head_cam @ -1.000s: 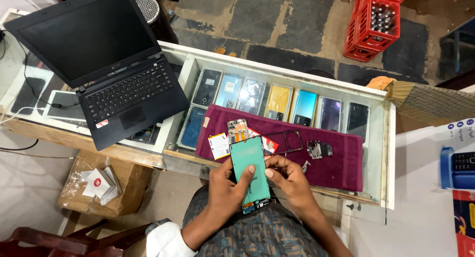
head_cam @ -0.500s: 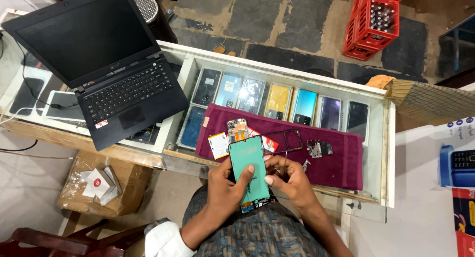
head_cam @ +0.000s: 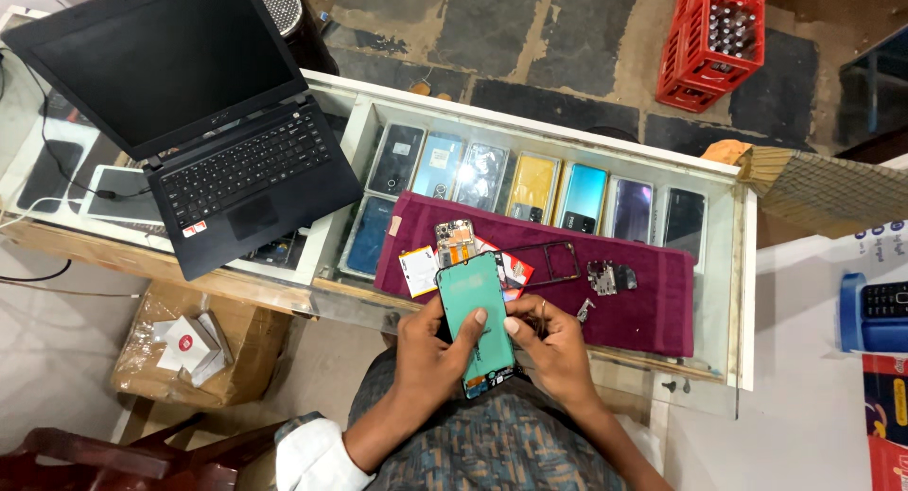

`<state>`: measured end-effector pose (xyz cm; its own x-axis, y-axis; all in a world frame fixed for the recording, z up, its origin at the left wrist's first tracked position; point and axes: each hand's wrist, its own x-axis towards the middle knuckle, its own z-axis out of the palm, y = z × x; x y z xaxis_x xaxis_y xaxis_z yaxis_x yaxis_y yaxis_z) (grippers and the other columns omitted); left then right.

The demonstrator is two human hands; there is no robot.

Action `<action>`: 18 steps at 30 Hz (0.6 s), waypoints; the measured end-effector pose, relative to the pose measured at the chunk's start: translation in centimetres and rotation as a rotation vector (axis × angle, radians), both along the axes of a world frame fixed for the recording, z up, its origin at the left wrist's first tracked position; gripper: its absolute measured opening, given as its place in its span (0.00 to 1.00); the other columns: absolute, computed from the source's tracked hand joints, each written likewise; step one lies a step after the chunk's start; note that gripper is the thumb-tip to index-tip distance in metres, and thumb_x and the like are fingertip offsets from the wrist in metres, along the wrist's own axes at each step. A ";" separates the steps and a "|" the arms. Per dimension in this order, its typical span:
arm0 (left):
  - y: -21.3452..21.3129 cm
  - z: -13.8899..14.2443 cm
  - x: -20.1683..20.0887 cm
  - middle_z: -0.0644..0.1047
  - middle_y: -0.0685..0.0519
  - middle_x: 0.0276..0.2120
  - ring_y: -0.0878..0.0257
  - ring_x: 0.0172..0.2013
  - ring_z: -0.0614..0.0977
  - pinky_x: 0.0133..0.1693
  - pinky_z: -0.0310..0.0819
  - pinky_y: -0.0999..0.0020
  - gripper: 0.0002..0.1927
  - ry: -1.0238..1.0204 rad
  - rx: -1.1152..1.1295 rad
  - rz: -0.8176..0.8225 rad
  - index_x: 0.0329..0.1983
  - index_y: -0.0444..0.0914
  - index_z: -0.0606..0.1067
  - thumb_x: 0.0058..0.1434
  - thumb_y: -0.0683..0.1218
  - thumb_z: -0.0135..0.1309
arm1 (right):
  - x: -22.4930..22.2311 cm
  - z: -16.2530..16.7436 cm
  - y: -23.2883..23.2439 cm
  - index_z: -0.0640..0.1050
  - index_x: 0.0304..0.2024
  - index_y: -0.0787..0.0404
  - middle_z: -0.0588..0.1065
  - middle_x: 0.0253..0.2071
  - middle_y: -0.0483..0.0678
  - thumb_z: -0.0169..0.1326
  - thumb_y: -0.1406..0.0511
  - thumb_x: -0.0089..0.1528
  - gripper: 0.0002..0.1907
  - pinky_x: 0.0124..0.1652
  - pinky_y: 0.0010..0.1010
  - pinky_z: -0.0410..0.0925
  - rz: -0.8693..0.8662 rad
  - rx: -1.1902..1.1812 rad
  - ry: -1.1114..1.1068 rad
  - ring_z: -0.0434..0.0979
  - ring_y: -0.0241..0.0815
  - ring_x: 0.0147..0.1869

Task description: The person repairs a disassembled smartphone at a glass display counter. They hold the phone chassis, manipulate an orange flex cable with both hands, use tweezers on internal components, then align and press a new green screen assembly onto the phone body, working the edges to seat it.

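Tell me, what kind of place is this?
Probably a phone repair shop. Both hands, left hand and right hand, hold an opened green phone; loose phone parts lie on a maroon cloth; phones fill the glass counter.

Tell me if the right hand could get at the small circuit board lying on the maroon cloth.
Probably yes: the circuit board lies uncovered on the maroon cloth, just beyond the right hand, with nothing between. But that hand is now holding the green phone panel.

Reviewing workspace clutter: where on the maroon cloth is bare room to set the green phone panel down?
Free: the maroon cloth right of the small circuit part, and its top strip. Crowded: the left end, by the phone frame, battery and both hands.
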<state>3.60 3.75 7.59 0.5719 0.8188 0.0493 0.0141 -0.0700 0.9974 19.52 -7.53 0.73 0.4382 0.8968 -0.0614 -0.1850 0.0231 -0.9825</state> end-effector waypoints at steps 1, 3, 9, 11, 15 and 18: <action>0.0 0.0 0.0 0.84 0.53 0.28 0.73 0.28 0.82 0.29 0.77 0.75 0.11 0.006 0.013 0.002 0.45 0.31 0.80 0.64 0.43 0.59 | 0.0 0.0 0.0 0.79 0.47 0.69 0.80 0.38 0.45 0.57 0.68 0.66 0.09 0.44 0.24 0.71 0.006 0.007 0.000 0.77 0.30 0.41; 0.0 0.0 -0.1 0.84 0.53 0.28 0.73 0.28 0.82 0.28 0.76 0.74 0.10 0.000 -0.025 0.004 0.44 0.31 0.80 0.64 0.43 0.59 | 0.0 0.2 0.0 0.79 0.47 0.69 0.80 0.38 0.46 0.57 0.68 0.66 0.10 0.43 0.24 0.71 0.001 -0.025 0.031 0.77 0.30 0.40; 0.1 0.4 -0.2 0.84 0.52 0.27 0.72 0.27 0.82 0.28 0.76 0.74 0.10 -0.014 0.019 0.016 0.44 0.31 0.80 0.64 0.43 0.59 | 0.7 1.7 -0.2 0.79 0.48 0.68 0.80 0.39 0.46 0.59 0.69 0.63 0.12 0.45 0.24 0.72 0.103 -0.016 -0.033 0.78 0.30 0.42; 0.1 0.5 -0.3 0.85 0.51 0.28 0.72 0.27 0.83 0.29 0.77 0.74 0.10 -0.016 0.024 0.019 0.44 0.31 0.81 0.64 0.43 0.59 | 0.8 1.8 -0.2 0.79 0.49 0.68 0.80 0.38 0.46 0.59 0.69 0.62 0.13 0.44 0.24 0.72 0.107 -0.044 -0.064 0.78 0.30 0.41; 0.1 0.4 -0.5 0.85 0.51 0.28 0.71 0.28 0.84 0.30 0.78 0.74 0.10 -0.014 -0.008 -0.005 0.44 0.31 0.80 0.64 0.42 0.59 | -0.1 0.9 -0.4 0.79 0.47 0.68 0.80 0.38 0.46 0.59 0.68 0.63 0.11 0.43 0.24 0.71 0.041 -0.055 0.053 0.77 0.30 0.40; 0.0 0.2 -0.4 0.84 0.51 0.28 0.71 0.28 0.83 0.29 0.77 0.73 0.09 -0.002 0.025 0.002 0.43 0.31 0.80 0.64 0.42 0.59 | -0.6 0.0 -0.3 0.78 0.43 0.68 0.79 0.37 0.45 0.59 0.67 0.64 0.09 0.42 0.23 0.70 0.014 -0.031 0.131 0.75 0.29 0.40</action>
<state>3.18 3.76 7.78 0.5702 0.8184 0.0712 0.0122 -0.0951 0.9954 18.91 -7.85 0.69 0.4123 0.8993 -0.1455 -0.3120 -0.0106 -0.9500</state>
